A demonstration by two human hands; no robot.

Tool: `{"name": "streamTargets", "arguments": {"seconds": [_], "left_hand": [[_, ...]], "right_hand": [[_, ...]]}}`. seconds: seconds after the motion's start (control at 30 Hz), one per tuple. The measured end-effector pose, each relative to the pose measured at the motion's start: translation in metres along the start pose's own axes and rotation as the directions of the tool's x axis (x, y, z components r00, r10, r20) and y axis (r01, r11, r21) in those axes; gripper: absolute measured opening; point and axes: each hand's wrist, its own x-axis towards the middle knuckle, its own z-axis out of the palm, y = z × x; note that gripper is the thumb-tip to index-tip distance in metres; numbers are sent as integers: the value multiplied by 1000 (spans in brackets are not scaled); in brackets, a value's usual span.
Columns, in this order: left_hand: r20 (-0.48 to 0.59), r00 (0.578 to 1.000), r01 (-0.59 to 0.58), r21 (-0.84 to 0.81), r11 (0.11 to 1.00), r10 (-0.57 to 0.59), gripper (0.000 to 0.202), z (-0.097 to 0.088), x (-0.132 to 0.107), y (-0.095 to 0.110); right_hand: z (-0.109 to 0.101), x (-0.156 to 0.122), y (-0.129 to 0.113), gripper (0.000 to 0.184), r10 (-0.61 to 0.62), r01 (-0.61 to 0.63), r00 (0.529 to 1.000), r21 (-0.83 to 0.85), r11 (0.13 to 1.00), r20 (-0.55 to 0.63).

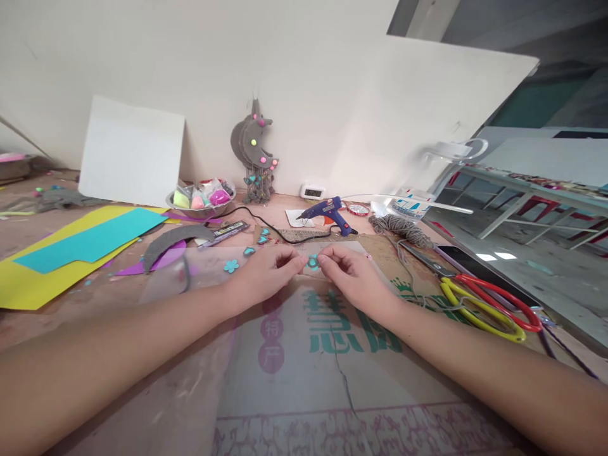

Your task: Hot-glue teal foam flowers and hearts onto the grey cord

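Both my hands meet at the middle of the table over a sheet of printed cardboard (pixel 304 354). My left hand (pixel 268 272) and my right hand (pixel 349 272) each pinch a small teal flower-shaped piece (pixel 313 261) between their fingertips. Another teal flower (pixel 231 266) and small teal hearts (pixel 249 251) lie just left of my left hand. A clear plastic sheet (pixel 190 278) lies under my left wrist.
A blue glue gun (pixel 327 212) rests behind my hands, its black cord trailing left. Yellow and red scissors (pixel 484 301) lie right, beside grey yarn (pixel 394 226) and a phone (pixel 475 266). Teal and yellow sheets (pixel 71 253), a grey crescent (pixel 173 239) and a bowl of clay (pixel 202 199) sit left.
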Motion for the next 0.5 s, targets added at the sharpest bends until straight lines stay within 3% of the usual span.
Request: {"name": "streamTargets", "arguments": {"seconds": [0.5], "left_hand": [[15, 998, -61, 102, 993, 60, 31, 1, 2, 3]], "right_hand": [[-1, -2, -2, 24, -64, 64, 998, -23, 998, -5]]}}
